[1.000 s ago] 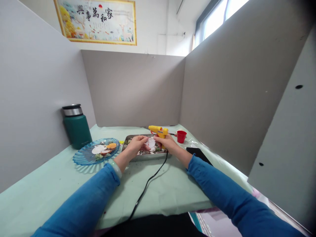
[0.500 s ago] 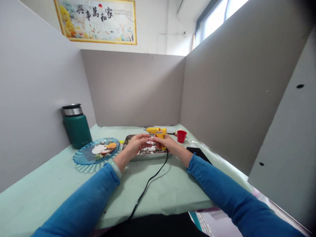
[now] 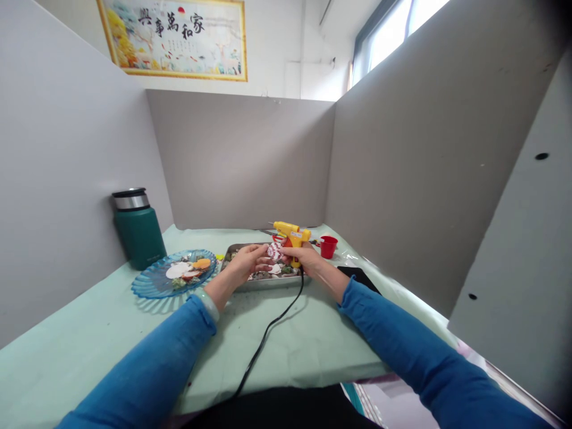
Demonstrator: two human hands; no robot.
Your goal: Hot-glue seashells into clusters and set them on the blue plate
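My right hand (image 3: 304, 256) is closed round the handle of a yellow glue gun (image 3: 287, 228), whose nozzle points left and slightly up. Between my hands is a small red and white piece (image 3: 274, 251), pinched at its left edge by the fingers of my left hand (image 3: 250, 262). Fingertips of my right hand are close to its right side. Both hands are over a metal tray (image 3: 263, 285) that holds shells and small stones. A black cord (image 3: 268, 331) runs from the gun's handle down to the table's front edge.
On the left, a blue glass plate (image 3: 147, 285) bears shells and an orange piece, beside a green bottle (image 3: 140, 232). A red cup (image 3: 328, 246) and a dark flat object (image 3: 357, 277) are at the right. Grey panels (image 3: 241, 161) enclose the table (image 3: 313, 351).
The glue gun has tilted, its nozzle now higher and a little further right. The red and white piece shows more clearly between my hands. My left hand has barely moved.
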